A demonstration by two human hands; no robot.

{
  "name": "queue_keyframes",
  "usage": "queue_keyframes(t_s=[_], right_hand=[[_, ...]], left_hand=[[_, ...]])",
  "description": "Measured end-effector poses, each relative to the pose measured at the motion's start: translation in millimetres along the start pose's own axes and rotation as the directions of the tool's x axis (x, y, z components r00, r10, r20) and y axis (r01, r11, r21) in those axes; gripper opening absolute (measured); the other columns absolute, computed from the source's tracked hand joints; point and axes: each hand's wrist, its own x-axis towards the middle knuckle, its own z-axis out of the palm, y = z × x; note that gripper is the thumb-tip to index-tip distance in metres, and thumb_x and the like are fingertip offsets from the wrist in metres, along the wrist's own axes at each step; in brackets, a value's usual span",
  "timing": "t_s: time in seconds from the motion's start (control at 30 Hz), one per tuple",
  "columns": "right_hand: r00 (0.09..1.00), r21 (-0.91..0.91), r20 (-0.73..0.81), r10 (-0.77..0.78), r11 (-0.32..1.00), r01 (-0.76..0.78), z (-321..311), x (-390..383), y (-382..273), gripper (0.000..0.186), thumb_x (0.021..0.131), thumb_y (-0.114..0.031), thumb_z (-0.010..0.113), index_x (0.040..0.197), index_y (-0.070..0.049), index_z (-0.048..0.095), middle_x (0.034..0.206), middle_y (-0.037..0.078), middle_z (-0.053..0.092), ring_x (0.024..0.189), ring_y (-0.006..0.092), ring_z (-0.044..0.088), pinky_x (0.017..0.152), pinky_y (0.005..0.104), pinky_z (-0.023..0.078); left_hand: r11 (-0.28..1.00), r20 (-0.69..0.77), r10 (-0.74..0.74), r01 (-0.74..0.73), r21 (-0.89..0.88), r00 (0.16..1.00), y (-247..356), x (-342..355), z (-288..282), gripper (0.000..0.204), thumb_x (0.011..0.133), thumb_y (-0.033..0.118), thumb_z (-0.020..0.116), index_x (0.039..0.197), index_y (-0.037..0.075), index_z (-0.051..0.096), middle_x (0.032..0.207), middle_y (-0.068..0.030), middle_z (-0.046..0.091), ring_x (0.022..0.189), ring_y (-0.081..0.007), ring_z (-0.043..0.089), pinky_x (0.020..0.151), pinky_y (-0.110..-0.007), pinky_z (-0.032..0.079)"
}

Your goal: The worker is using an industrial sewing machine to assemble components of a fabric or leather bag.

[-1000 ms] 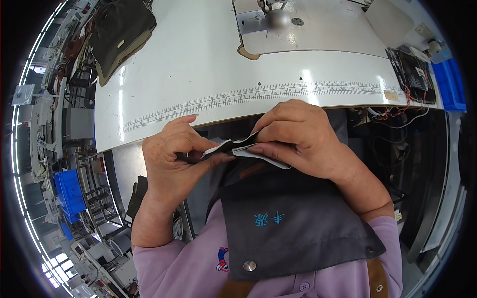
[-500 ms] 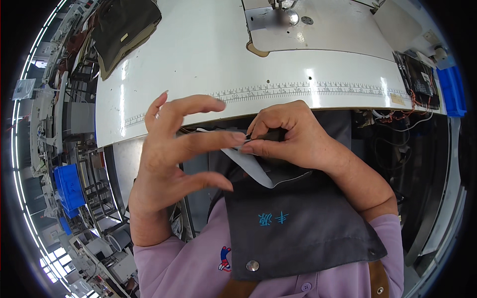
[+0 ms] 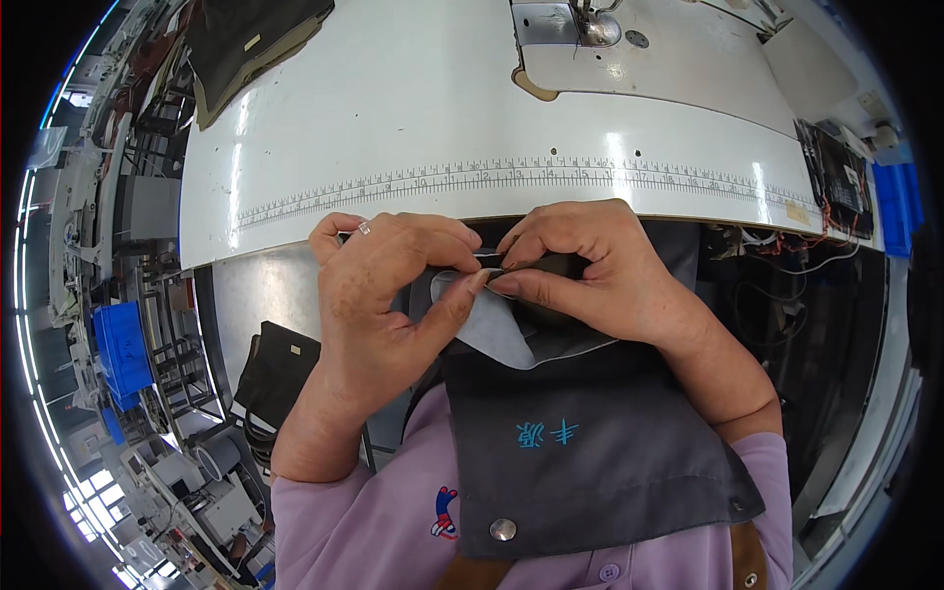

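Just off the table's front edge, both my hands meet over a dark fabric piece with a pale grey underside (image 3: 492, 329). My left hand (image 3: 379, 280), a ring on one finger, pinches its upper edge between thumb and forefinger. Close beside it, my right hand (image 3: 600, 261) grips the same edge between thumb and fingers. The two sets of fingertips almost touch, and they hide the exact bit of edge held. Below hangs the loose pale part, curling over the dark grey apron (image 3: 610, 472) on my front.
A white sewing table (image 3: 393, 118) with a printed ruler strip (image 3: 551, 175) lies ahead. The sewing machine (image 3: 590, 29) stands at the far right. Dark fabric pieces (image 3: 246, 49) are stacked far left; more dark fabric (image 3: 280, 369) hangs left of my forearm. Blue bins (image 3: 120, 344) are farther left.
My left hand has come down and in from a spread pose, its thumb and forefinger now closed at the fabric's edge. My right hand keeps its pinch. The view has shifted slightly.
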Motion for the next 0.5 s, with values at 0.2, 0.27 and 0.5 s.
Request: queue_keyframes(t_s=[0.2,0.27,0.5], right_hand=[[0.999,0.029,-0.032,0.042,0.999,-0.041,0.8,-4.4,-1.4,0.012,0.081,-0.01,0.08,0.084,-0.002,0.072,0.083,0.008,0.073,0.074,0.018,0.07,0.065,0.0281,0.053],[0.998,0.033,-0.019,0.061,0.998,-0.06,2.3,-5.7,-2.8,0.011,0.081,-0.009,0.08,0.084,-0.002,0.072,0.084,0.007,0.074,0.073,0.0165,0.07,0.064,0.0269,0.053],[0.989,0.119,-0.075,0.124,0.986,-0.114,6.5,-7.6,-3.0,0.01,0.08,-0.005,0.081,0.083,-0.002,0.071,0.083,0.006,0.073,0.071,0.0129,0.068,0.063,0.0251,0.051]], left_hand=[[0.997,-0.015,0.045,-0.044,0.063,0.999,1.9,0.0,-1.0,0.012,0.076,0.012,0.081,0.079,0.015,0.07,0.092,0.003,0.075,0.086,-0.0118,0.067,0.093,-0.04,0.028],[0.998,0.004,0.007,-0.007,0.064,1.0,1.7,-2.7,-1.2,0.012,0.074,0.012,0.081,0.077,0.014,0.07,0.091,0.0018,0.076,0.087,-0.012,0.067,0.095,-0.039,0.029],[1.0,-0.019,0.004,-0.005,-0.025,1.0,-2.7,-5.5,1.7,0.013,0.073,0.008,0.081,0.075,0.014,0.07,0.084,0.0032,0.075,0.082,-0.012,0.071,0.113,-0.045,0.023]])
